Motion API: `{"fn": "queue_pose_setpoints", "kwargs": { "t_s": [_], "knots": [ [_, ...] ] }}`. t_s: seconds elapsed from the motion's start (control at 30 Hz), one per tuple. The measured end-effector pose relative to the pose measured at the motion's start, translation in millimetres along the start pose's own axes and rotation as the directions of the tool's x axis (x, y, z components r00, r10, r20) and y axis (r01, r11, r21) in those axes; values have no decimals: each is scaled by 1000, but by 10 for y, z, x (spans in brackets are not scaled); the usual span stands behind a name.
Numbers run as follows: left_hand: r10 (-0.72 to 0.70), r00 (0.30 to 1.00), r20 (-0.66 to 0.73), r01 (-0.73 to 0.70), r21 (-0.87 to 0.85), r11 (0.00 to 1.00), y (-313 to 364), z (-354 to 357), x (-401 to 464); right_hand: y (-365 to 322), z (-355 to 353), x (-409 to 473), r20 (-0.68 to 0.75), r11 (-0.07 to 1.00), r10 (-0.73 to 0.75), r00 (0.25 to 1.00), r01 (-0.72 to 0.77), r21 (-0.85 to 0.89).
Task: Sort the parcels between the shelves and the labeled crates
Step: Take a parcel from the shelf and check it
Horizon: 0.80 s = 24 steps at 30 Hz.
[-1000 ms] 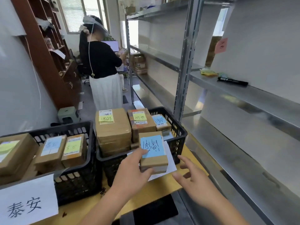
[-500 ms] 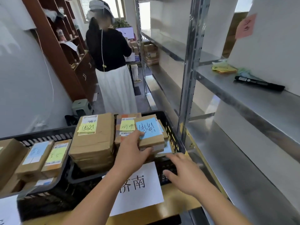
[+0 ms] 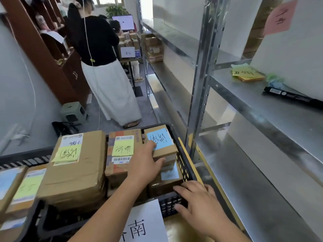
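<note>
A small brown parcel with a blue note lies on top of other parcels at the far right of the black crate. My left hand grips its near left corner. My right hand rests with spread fingers on the crate's front right rim. Under the held parcel lies another parcel with a blue note. The crate also holds a parcel with a yellow note and a large parcel with a yellow note. A white paper label hangs on the crate's front.
A second crate with parcels stands at the left. Metal shelves run along the right, holding sticky notes and a black marker. A person in a black top and white skirt stands in the aisle ahead, beside a green stool.
My left hand has carried the blue-note parcel from the crate's front edge into its far right side, on top of another parcel. My right hand has moved onto the crate's rim.
</note>
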<state>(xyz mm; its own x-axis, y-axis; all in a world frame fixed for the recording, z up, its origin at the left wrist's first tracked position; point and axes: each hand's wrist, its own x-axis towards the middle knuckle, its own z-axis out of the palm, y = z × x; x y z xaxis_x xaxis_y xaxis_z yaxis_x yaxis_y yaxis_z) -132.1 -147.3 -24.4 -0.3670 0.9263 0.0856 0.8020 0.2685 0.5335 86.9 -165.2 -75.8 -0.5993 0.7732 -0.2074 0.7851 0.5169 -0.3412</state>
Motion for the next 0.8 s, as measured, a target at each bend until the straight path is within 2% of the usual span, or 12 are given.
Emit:
{"fn": "queue_pose_setpoints", "kwargs": {
  "t_s": [0.37, 0.53, 0.8],
  "knots": [
    [6, 995, -96, 29, 349, 937, -117, 187, 378, 108, 12, 109, 8, 1000, -17, 1000, 17, -3],
    [-17, 998, -66, 39, 345, 938, -92, 170, 238, 116, 16, 78, -14, 999, -42, 999, 42, 23],
    [100, 995, 6, -96, 347, 933, -16, 85, -564, 20, -87, -148, -88, 995, -40, 995, 47, 84]
  ]
}}
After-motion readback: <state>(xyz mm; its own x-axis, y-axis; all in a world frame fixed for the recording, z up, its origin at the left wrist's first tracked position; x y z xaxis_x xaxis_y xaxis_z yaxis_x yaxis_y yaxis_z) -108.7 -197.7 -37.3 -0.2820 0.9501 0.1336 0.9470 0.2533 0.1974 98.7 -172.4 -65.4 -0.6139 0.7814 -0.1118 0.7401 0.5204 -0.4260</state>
